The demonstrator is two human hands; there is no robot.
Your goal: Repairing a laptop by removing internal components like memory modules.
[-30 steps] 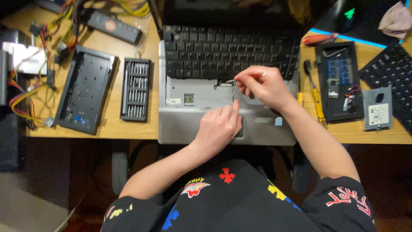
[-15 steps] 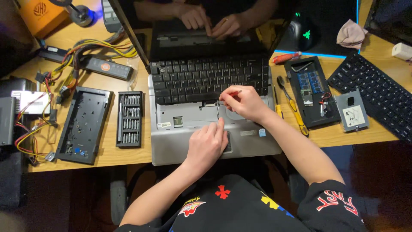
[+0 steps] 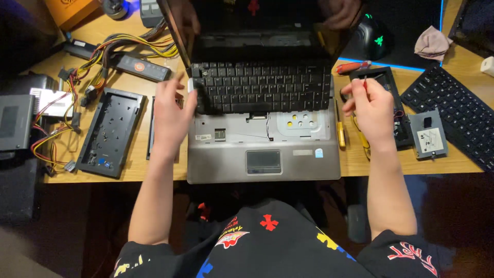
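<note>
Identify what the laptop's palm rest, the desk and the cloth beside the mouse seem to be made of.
Palm rest: silver-grey, probably painted plastic, going by its even matte sheen; metal cannot be ruled out. Desk: wood or wood-look laminate, with a pale tan surface and faint grain. Cloth: soft pinkish fabric, crumpled into folds.

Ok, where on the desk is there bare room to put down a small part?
The barest strip is the wood between the laptop and the black tray, partly under the left hand. A narrower patch lies at the desk's front edge below the small drive caddy. The left side is crowded with wires, and the right hand sits over tools.
</note>
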